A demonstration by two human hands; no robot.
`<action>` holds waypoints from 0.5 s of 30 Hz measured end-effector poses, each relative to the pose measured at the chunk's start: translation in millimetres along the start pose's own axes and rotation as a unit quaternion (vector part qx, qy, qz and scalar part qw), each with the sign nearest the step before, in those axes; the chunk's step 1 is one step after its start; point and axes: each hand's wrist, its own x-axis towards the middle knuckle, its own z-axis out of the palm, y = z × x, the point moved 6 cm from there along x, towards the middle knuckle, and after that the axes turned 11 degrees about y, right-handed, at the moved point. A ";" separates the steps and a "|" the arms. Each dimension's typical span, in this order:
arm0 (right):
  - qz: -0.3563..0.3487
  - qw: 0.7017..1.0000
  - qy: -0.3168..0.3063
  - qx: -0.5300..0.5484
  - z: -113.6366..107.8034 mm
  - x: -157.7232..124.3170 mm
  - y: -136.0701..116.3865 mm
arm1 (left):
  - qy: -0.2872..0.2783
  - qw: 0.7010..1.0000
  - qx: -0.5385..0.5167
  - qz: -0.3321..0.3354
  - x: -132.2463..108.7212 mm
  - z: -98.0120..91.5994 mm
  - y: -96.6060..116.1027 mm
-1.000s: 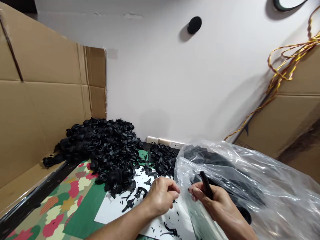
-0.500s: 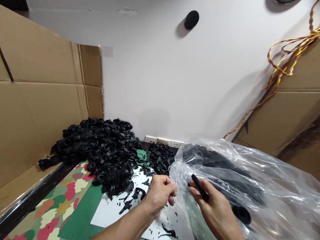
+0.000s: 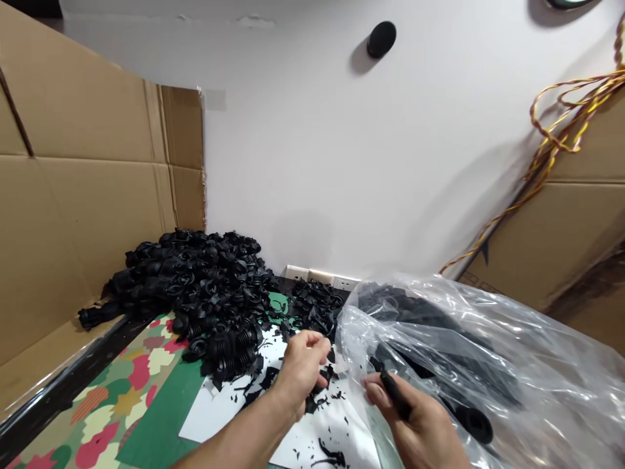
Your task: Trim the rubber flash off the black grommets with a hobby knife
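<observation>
So the fingers (image 3: 375, 391) of the right hand (image 3: 424, 420) are wrapping around a slim black piece (image 3: 396, 396), gripping it so its end is poking up past the thumb. Blurry enough that nobody's telling whether it's a part or a tool. The left hand (image 3: 299, 368) is hovering just beside it with fingers bent in and bunched; can't tell if they're pinching anything. Dark bits are showing right below them.

Under that, a white sheet (image 3: 202, 417) is catching black scraps, including a curly strip (image 3: 336, 456) near the bottom edge. I'm reading that as trimming waste, so plenty of pieces are probably counting as done, while the one in hand is looking unfinished.

Further out, a big heap of ribbed black parts (image 3: 215, 286) is sitting on the left, with a smaller scrap heap (image 3: 317, 309) beside it toward the middle. On the right, a clear plastic bag (image 3: 551, 365) is holding more black stuff. Which side is the finished lot? The pictures aren't settling that; either way, a lot is probably remaining.

Around it all, a green sheet (image 3: 159, 417) and a patterned sheet (image 3: 92, 410) are covering the counter (image 3: 46, 420), and cardboard (image 3: 88, 221) is standing along the left.
</observation>
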 end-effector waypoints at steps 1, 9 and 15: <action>0.021 1.000 -0.015 0.015 -0.8 2.4 1.2 | -0.025 0.999 -0.002 -0.024 0.3 4.3 -5.7; 0.079 0.996 -0.017 -0.042 -8.5 13.1 22.8 | -0.079 0.991 -0.082 -0.067 -4.4 15.3 -15.4; 0.114 0.993 0.003 -0.033 -13.5 19.9 31.2 | -0.057 0.989 -0.101 -0.091 -6.8 4.8 -21.4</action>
